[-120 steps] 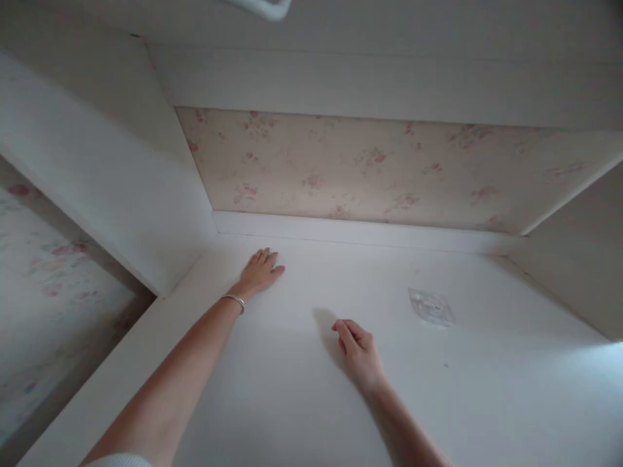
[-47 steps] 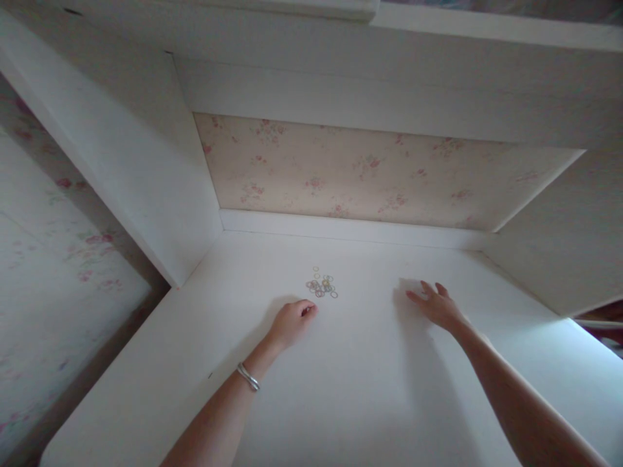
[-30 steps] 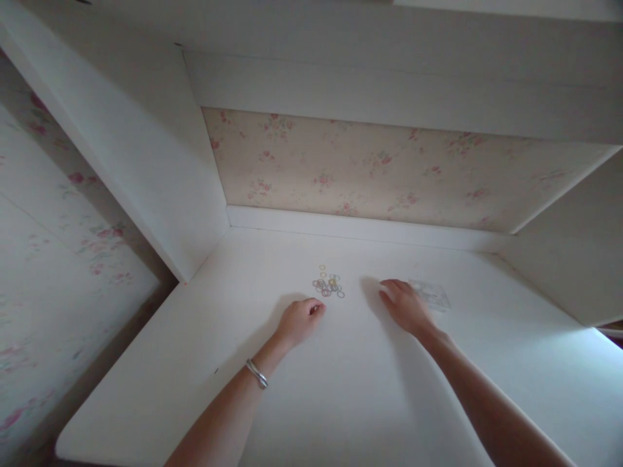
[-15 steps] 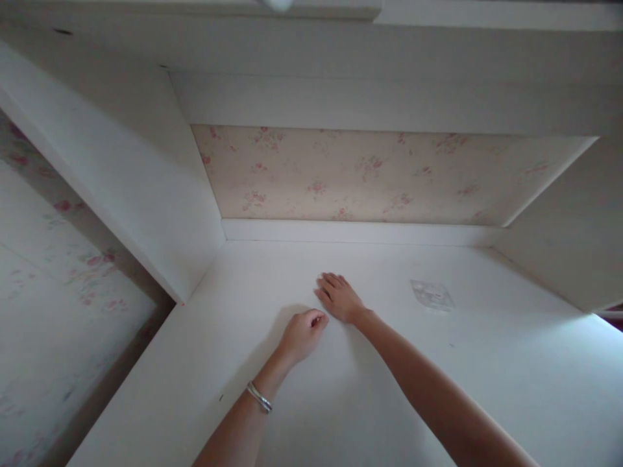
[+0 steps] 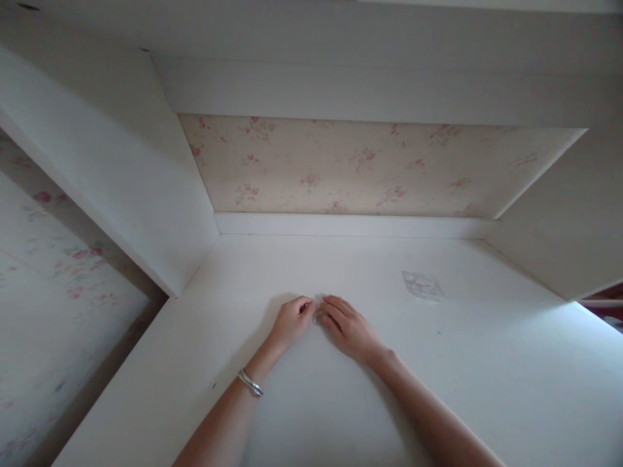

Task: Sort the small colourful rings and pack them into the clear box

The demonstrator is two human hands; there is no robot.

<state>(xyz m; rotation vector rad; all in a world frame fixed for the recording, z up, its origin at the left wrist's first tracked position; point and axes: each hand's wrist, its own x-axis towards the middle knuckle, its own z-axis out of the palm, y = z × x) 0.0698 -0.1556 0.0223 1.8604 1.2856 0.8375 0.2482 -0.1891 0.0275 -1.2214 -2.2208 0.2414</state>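
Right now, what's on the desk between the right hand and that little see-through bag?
Nothing: in the head view, the white desk is bare between the right hand and the clear bag.

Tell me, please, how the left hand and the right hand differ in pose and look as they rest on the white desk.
The left hand is curled loosely into a fist; the right hand lies flatter, fingers stretched out. The left wrist bears a silver bracelet; the right wrist is bare. The right hand lies nearer the clear plastic packet than the left. Both rest on the white desk, fingertips meeting at mid-desk.
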